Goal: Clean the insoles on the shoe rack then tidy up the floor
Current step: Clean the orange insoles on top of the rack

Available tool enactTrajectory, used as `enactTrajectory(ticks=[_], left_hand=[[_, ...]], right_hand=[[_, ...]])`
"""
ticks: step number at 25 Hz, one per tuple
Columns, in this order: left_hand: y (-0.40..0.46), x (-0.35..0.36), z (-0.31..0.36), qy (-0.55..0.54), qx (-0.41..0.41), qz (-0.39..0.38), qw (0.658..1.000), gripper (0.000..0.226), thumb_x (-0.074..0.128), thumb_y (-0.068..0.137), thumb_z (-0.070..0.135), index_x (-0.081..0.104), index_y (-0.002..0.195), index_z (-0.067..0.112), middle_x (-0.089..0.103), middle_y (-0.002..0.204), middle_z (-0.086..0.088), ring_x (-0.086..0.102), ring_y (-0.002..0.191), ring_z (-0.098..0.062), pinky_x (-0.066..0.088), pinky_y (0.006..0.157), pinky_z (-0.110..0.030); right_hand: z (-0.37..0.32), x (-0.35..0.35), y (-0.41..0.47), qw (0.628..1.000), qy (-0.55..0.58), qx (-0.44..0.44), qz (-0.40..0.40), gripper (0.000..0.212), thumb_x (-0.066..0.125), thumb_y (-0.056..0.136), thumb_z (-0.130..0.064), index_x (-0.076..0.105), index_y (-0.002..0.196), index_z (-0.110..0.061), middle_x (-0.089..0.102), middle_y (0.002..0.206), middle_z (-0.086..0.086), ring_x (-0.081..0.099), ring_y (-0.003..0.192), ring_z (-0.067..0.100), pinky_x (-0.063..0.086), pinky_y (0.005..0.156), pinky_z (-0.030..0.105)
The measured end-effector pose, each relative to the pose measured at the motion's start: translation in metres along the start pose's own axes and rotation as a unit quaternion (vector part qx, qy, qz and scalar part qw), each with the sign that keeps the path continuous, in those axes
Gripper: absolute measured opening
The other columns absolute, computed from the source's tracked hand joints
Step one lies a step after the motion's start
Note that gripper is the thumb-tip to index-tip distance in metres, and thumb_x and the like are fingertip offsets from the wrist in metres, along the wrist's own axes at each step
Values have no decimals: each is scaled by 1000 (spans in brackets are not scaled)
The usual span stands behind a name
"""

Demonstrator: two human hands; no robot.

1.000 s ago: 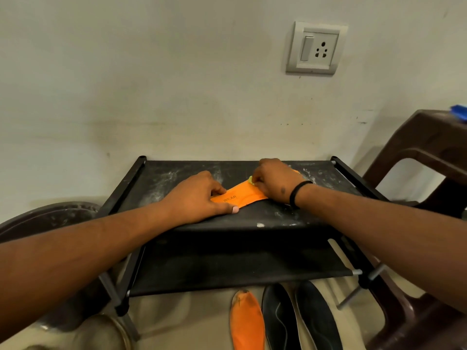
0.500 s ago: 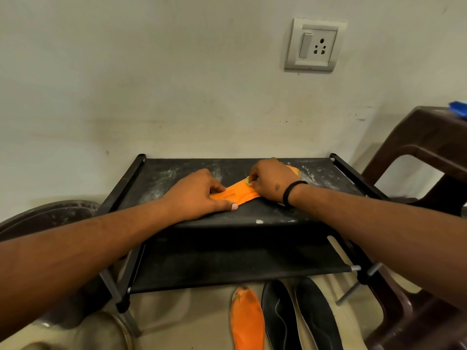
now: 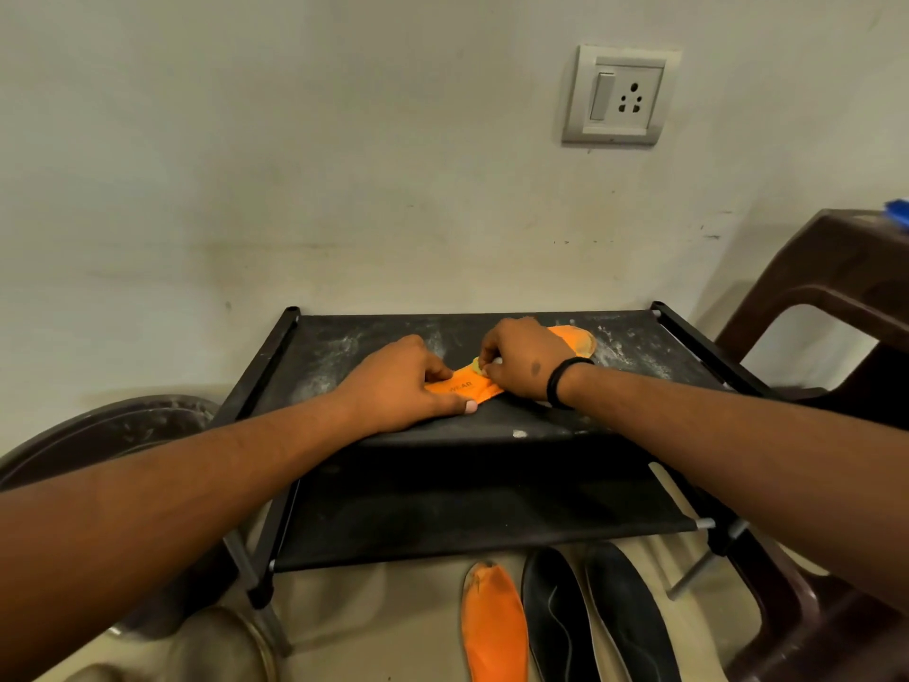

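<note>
An orange insole [image 3: 573, 338] lay on the dusty top of the shoe rack [image 3: 634, 351], printed "WEAR", the rest hidden. The left hand [image 3: 401, 388] pressed its heel end flat, fingers extended. The right hand [image 3: 521, 359] pinched something small and yellowish, hard to make out, against it. Another orange insole [image 3: 494, 627] and two dark insoles [image 3: 590, 617] lay on the floor [image 3: 383, 627], cut off.

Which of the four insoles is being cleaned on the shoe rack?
The orange insole under both hands on the rack's top shelf; the other orange one and two black ones lie on the floor.
</note>
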State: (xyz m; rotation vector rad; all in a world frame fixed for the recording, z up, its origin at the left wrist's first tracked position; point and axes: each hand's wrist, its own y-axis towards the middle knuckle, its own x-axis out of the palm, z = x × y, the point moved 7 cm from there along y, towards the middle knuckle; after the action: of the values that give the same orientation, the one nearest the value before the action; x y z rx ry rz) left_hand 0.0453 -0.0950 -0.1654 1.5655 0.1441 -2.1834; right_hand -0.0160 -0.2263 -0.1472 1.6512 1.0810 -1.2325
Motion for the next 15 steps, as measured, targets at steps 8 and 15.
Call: enactTrajectory(ticks=[8,15], left_hand=[[3,5,-6,-42,17,12,999,66,63,71,73,60,59,9,41,50,-6,36,46,-13,29,50,-37],[17,12,-19,-86,-92,-55,991,63,78,65,66,69,70,4,54,54,12,48,55,-12,37,60,-31]], right_hand=[[-26,7,-4,998,42,-29,-28,11,62,84,-19,74,84,-17,73,90,3,66,82,19,56,75,35],[0,-12,20,997,39,32,-54,9,68,82,-13,76,86,-12,74,92,5,65,84,19,56,79,33]])
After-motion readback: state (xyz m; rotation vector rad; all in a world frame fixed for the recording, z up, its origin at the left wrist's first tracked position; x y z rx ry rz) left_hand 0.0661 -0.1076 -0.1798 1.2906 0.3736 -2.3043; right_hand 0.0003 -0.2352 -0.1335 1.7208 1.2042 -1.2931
